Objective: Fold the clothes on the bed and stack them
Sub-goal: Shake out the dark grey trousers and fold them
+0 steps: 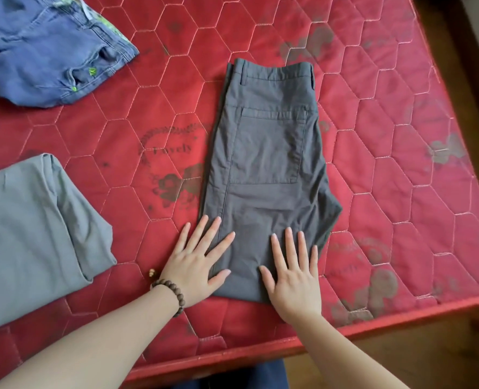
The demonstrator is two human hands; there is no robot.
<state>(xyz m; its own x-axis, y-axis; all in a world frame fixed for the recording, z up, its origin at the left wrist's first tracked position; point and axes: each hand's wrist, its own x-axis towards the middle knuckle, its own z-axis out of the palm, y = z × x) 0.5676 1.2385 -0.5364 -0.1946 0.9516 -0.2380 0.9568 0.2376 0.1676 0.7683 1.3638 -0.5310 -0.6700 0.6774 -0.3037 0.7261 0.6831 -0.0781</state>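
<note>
Dark grey cotton trousers point(263, 175), folded, are laid on the red quilted mattress point(387, 169), long axis running away from the fingertips. Near hem is pressed flat by both hands. Left hand point(196, 265): fingers straight, spread, straddling the left edge. Right hand point(294, 273): same, fully on cloth. Nothing gripped.

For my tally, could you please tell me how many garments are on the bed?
3: dark grey trousers in the centre, light grey garment at left, blue garment top left. Others may lie out of frame.
</note>
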